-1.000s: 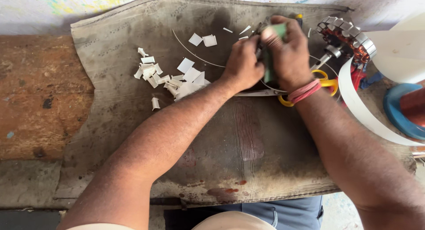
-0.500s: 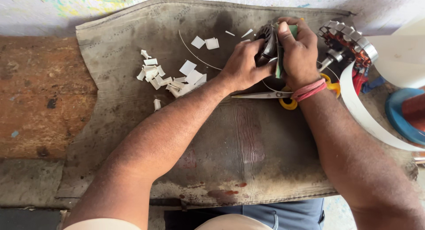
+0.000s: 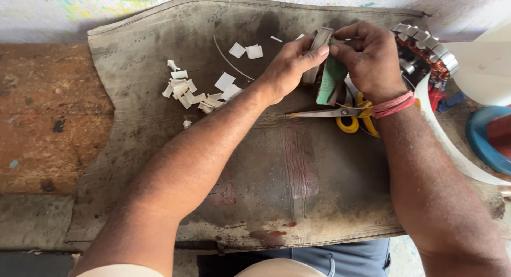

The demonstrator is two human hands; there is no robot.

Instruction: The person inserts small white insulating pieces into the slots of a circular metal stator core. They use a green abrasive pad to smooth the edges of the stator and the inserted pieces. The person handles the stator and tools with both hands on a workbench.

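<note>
landmark: the scissors (image 3: pixel 340 116), yellow-handled, lying flat on the dark worn mat (image 3: pixel 223 192) with the blades pointing toward the person's left.

held thing: a grey slotted metal piece (image 3: pixel 318 45), raised off the mat just above and beyond the scissors; a green strip (image 3: pixel 331 81) hangs down from it toward the scissor handles.

long axis: the metal piece stands steeply, its top leaning slightly away from the person; the green strip runs the same way, nearly crosswise to the scissor blades.

left hand: the left hand (image 3: pixel 290 69) comes in from the blade side of the scissors, fingers closed on the left face of the metal piece, thumb tip pressed near its top.

right hand: the right hand (image 3: pixel 370 58) sits above the scissor handles, fingers curled and pinched on the right edge of the piece; a red thread band (image 3: pixel 393 104) circles the wrist.

which hand is nearer: both are on the piece, touching it from opposite sides; neither has any gap to close.

cut white slips (image 3: pixel 194 93): 1 loose heap well to the blade side of the scissors, with 2 more squares beyond it.

wound stator (image 3: pixel 426 53): just past the handle side of the scissors, partly hidden by the right hand.

white strip (image 3: pixel 447 149): curves along the mat on the handle side.
</note>
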